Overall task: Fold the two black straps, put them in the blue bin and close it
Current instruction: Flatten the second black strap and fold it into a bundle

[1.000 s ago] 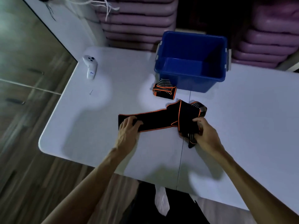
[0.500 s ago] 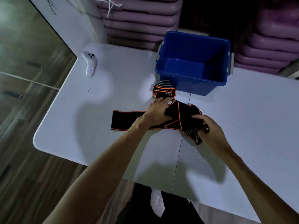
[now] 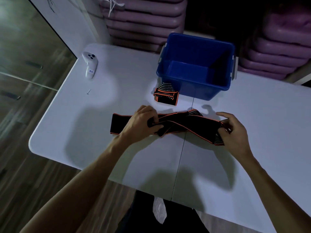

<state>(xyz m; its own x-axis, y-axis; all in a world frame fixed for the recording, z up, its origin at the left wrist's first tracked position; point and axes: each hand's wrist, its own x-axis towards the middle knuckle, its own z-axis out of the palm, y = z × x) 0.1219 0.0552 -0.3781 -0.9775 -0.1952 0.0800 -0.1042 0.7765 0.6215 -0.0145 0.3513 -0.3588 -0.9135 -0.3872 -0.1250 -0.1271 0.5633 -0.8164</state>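
Note:
A long black strap [image 3: 181,123] with orange edging lies twisted across the white table [image 3: 84,128]. My left hand [image 3: 143,122] pinches it near its middle. My right hand [image 3: 234,132] grips its right end, where grey stripes show. The strap's left end lies flat on the table past my left hand. A second black strap [image 3: 165,96], folded into a small square, rests just in front of the blue bin [image 3: 193,89]. The bin stands open at the back of the table with nothing inside. No lid is in view.
A white handheld controller [image 3: 90,65] lies at the table's back left, with a small screw [image 3: 88,91] near it. Stacked purple plastic pieces [image 3: 144,19] stand behind the table. The table's left edge drops to a wooden floor.
My right hand has pulled the strap's right end out to the right, stretching the bunched part longer. My left hand has closed on the strap's middle.

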